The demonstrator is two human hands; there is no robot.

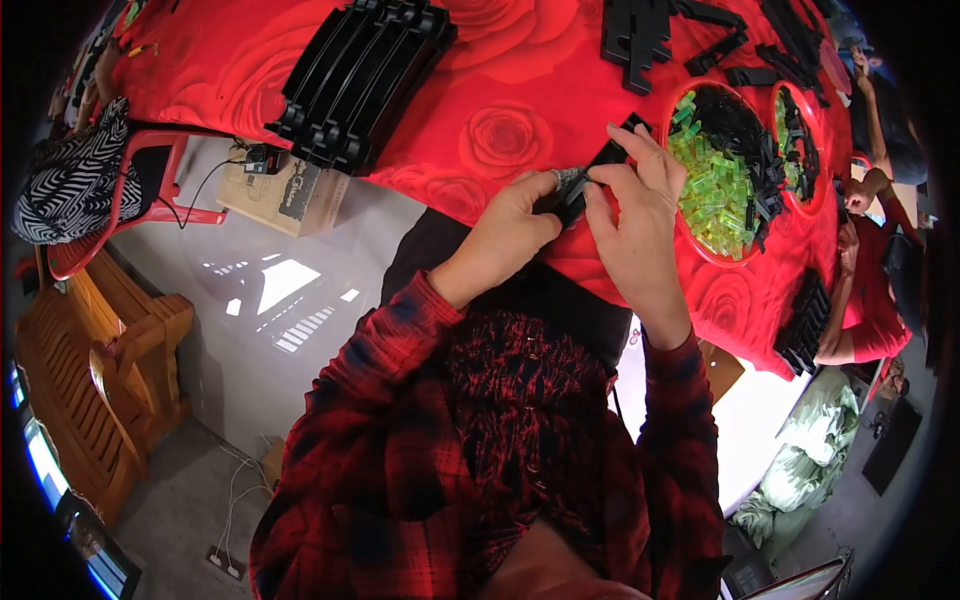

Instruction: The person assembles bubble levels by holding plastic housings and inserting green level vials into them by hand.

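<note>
A long black plastic part (606,156) is held over the front edge of the red tablecloth, slanting up to the right. My left hand (505,238) is closed round its lower end, with a grey covering on one fingertip. On the part's right side, the thumb and index finger of my right hand (642,222) pinch at it, while the other fingers reach along its upper end. Whether a smaller piece sits between those fingertips is hidden. Close by on the right stands a red-rimmed basket (716,262) holding yellow-green clear pieces (712,205) and small black pieces (728,110).
Stacked black plastic racks (365,85) lie at the table's left edge, above a cardboard box (285,195). Loose black parts (637,40) lie at the far right. Beyond a second basket (808,206), people work along the right side. A red chair (168,205) stands left.
</note>
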